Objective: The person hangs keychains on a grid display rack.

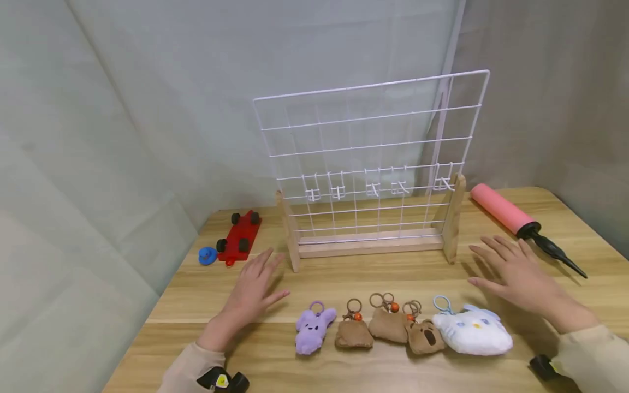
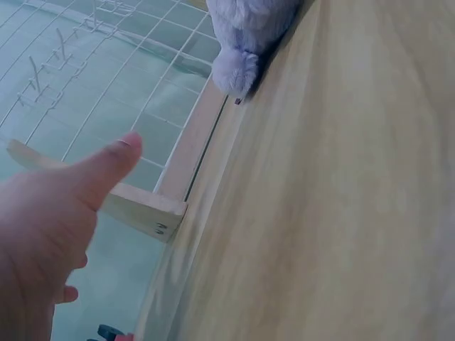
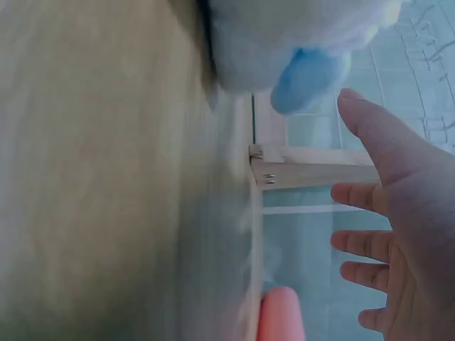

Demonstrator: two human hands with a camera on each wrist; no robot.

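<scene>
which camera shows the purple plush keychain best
The head view: the purple plush keychain shows whole there, with nothing in front of it. The left wrist view catches only part of its furry body, cut off by the top edge; the right wrist view doesn't show it.

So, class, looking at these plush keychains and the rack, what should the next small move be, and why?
Probably lower the left grip to pinch the purple plush keychain by its ring: that grip holds nothing, this keychain lies nearest it, and the hooks on the white wire grid hang bare.
</scene>
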